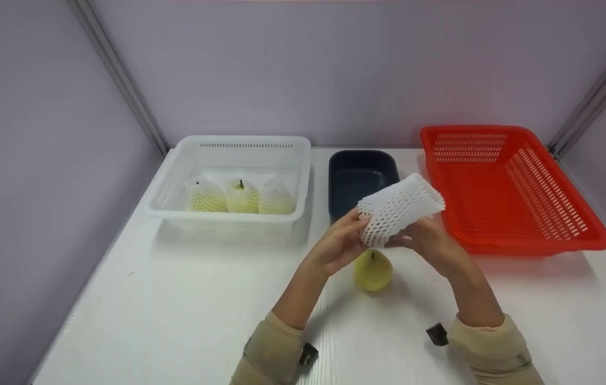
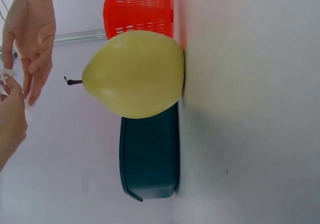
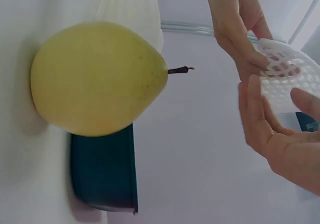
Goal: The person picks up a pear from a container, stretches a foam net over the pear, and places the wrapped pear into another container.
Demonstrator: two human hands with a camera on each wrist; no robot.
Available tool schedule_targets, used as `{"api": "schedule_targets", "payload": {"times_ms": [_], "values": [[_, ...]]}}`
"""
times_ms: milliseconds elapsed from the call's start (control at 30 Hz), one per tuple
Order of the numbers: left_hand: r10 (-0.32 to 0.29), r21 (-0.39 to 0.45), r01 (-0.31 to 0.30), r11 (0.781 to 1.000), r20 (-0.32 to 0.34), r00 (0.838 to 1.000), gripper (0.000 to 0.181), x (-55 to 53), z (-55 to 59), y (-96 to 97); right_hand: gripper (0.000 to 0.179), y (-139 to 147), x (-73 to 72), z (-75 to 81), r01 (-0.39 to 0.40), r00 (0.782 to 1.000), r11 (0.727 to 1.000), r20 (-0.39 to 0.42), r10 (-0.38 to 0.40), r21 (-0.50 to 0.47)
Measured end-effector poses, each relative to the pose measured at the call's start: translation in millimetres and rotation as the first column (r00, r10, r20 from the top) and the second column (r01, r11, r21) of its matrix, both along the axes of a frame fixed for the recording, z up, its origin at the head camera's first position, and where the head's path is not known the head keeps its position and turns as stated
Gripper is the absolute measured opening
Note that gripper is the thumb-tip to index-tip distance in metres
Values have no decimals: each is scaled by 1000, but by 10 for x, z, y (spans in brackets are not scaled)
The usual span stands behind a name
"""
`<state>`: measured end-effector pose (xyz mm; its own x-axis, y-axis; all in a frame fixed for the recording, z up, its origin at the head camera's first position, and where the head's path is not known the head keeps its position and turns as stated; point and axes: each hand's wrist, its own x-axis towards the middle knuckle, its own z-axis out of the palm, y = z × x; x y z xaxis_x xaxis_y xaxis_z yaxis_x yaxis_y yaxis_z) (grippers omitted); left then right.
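Observation:
My left hand (image 1: 339, 245) pinches a white foam fruit net (image 1: 401, 208) by its near-left end, holding it raised over the table. The net is an unfilled mesh sleeve, its far end tilted up to the right. My right hand (image 1: 434, 243) is close under the net's right side; in the left wrist view its fingers (image 2: 40, 62) are loosely extended. Below the hands, a bare yellow pear (image 1: 373, 270) stands upright on the table, its dark stem pointing up. In the right wrist view the net (image 3: 285, 79) overlaps both hands.
At the back left, a white basket (image 1: 303, 176) contains several pears (image 1: 276, 202) in foam nets. A dark blue bin (image 1: 353, 187) stands behind the hands. To the right is a red basket (image 1: 487, 214). Partition walls (image 1: 292, 69) enclose the white table (image 1: 174, 299).

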<state>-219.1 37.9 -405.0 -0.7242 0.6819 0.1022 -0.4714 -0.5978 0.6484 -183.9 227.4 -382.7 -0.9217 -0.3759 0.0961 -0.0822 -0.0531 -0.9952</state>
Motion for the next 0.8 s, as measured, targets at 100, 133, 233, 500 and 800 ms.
{"api": "schedule_targets", "payload": {"times_ms": [100, 133, 233, 500, 800], "values": [[-18, -22, 18, 1000, -6, 1000, 50, 21, 17, -12, 54, -21, -12, -24, -24, 995, 992, 92, 36, -125], [-26, -24, 26, 999, -10, 1000, 50, 25, 19, -15, 54, -30, -12, -28, -19, 991, 986, 127, 40, -165], [-35, -42, 34, 999, -23, 999, 51, 30, 19, -18, 51, -31, -11, -42, -27, 973, 945, 209, 100, -325], [-32, -92, 29, 995, -26, 999, 46, 21, -3, -18, 38, 31, -7, -68, 38, 909, 771, 343, 238, -635], [17, 23, -17, 1000, 17, 1000, 31, 23, 29, -9, 34, 117, -17, -18, 17, 901, 686, 309, 305, -727]]}}
